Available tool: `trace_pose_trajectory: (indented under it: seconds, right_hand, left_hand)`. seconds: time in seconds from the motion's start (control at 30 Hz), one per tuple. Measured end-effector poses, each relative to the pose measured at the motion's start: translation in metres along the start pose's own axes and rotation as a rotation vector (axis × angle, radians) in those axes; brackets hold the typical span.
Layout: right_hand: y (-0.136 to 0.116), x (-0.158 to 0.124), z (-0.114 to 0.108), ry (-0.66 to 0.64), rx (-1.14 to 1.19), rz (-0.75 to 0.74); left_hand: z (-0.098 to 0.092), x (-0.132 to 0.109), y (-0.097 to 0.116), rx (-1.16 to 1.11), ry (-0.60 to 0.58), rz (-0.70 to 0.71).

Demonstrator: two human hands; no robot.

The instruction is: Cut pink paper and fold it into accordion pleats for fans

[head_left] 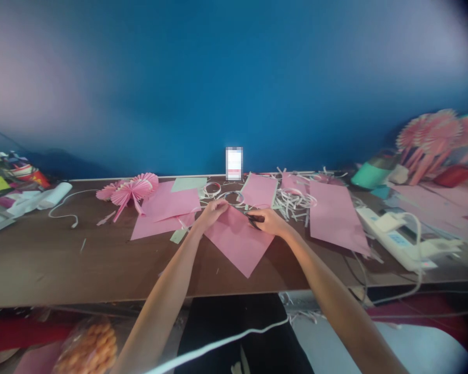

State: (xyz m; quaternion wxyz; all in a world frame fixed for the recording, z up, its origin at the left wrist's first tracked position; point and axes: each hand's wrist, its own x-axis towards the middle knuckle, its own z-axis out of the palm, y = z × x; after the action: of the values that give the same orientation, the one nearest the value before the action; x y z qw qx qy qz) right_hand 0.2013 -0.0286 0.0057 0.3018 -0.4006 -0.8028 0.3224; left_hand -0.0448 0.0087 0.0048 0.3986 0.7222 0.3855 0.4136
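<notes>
A sheet of pink paper (pixel 242 241) is held over the table in front of me, one corner pointing toward me. My left hand (pixel 215 212) pinches its upper left edge. Dark-handled scissors (pixel 256 218) are in my right hand (pixel 271 222), at the upper right edge of the same sheet; whether the blades are apart I cannot tell. Just beyond my hands lie a roll of tape (pixel 234 198) and another pink sheet (pixel 259 190). White paper strips (pixel 294 201) are heaped to the right of them.
Pink paper fans (pixel 134 191) and stacked pink sheets (pixel 171 200) lie on the left. A power strip (pixel 398 240) with plugged-in cables sits right of a pink sheet (pixel 335 215). More fans (pixel 432 132) stand at the far right. A phone-like screen (pixel 234 163) leans against the blue wall.
</notes>
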Motion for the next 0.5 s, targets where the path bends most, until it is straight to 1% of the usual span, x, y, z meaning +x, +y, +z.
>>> trace_pose_trajectory:
  seconds: [0.23,0.5]
  right_hand:
    - [0.0021,-0.0001,0.0008,0.026,0.01,0.002]
    - [-0.0056,-0.0026,-0.0007,0.027,-0.059,-0.041]
  left_hand:
    - [0.0003,-0.0015,0.0025,-0.005,0.006,-0.009]
    - [0.0018,-0.0017,0.0043,-0.005,0.023,-0.029]
